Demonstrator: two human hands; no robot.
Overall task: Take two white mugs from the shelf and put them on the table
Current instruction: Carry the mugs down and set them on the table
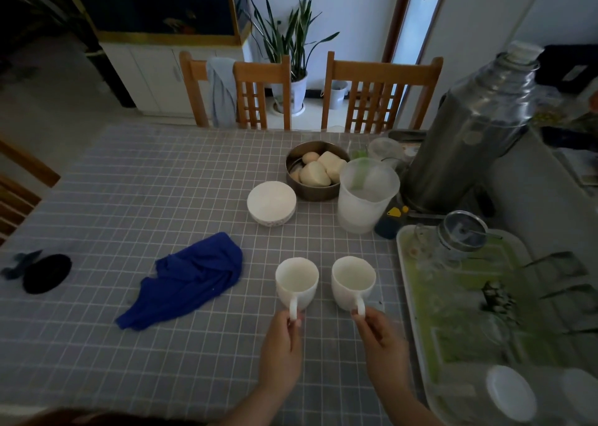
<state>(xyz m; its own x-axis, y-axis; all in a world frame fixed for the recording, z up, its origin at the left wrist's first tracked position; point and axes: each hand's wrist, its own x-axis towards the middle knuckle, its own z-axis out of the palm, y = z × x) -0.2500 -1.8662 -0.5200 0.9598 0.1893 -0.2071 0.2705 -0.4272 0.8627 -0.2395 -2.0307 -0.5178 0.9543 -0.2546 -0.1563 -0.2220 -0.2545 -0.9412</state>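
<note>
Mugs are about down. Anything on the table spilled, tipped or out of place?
Nothing spilled or tipped. Both white mugs stand upright, side by side. Only oddity: a blue cloth lies crumpled left of them, apart from the mugs.

Two white mugs stand upright and empty, side by side but apart, on the grey checked desk (129,199). The left mug (296,281) and right mug (352,280) turn their handles toward the person.

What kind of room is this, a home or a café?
Most likely a home dining room. A table with a checked cloth holds a metal bowl of steamed buns and a large thermos, wooden chairs stand behind, and each hand holds a white mug by its handle.
</note>
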